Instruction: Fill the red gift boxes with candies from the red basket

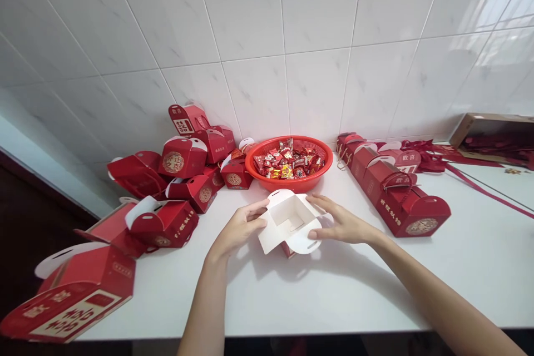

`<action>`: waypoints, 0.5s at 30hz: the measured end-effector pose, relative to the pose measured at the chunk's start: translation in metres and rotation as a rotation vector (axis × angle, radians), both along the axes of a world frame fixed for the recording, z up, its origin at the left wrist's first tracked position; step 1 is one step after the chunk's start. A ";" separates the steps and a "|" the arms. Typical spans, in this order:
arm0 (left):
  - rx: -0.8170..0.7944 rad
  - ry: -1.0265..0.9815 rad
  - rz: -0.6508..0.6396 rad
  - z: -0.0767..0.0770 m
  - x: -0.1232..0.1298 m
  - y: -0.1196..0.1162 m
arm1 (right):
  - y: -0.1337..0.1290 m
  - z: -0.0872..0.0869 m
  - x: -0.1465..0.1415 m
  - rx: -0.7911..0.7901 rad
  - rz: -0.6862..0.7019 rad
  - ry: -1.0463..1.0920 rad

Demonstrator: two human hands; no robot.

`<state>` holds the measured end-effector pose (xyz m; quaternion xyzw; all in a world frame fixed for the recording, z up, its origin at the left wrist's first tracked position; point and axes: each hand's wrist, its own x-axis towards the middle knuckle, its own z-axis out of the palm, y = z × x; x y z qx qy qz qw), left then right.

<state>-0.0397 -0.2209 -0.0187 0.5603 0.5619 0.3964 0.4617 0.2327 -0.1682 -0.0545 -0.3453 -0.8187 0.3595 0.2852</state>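
Observation:
An open box (290,217) with a white inside and its flaps folded outward stands on the white table; nothing shows inside it. My left hand (241,228) grips its left flap between thumb and fingers. On the right side, my right hand (340,221) has its thumb on the front rounded flap and its fingers at the back right flap. Just behind the box sits a red plastic basket (287,183) heaped with wrapped candies (287,161).
Several red boxes (167,222) are piled along the left, with a large one (83,295) at the near left edge. A row of red boxes (387,194) runs along the right. Red ribbons (429,157) and a cardboard box (492,119) lie farther right, by the tiled wall.

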 end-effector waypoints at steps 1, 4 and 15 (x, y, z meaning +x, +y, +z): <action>0.013 0.008 -0.004 0.000 -0.001 0.000 | 0.002 -0.002 0.001 -0.001 -0.017 0.001; 0.049 0.039 0.005 -0.002 -0.002 0.002 | 0.007 -0.011 0.000 0.013 -0.073 0.070; 0.228 0.188 0.084 0.020 -0.006 0.018 | 0.002 -0.002 -0.002 0.246 -0.143 0.133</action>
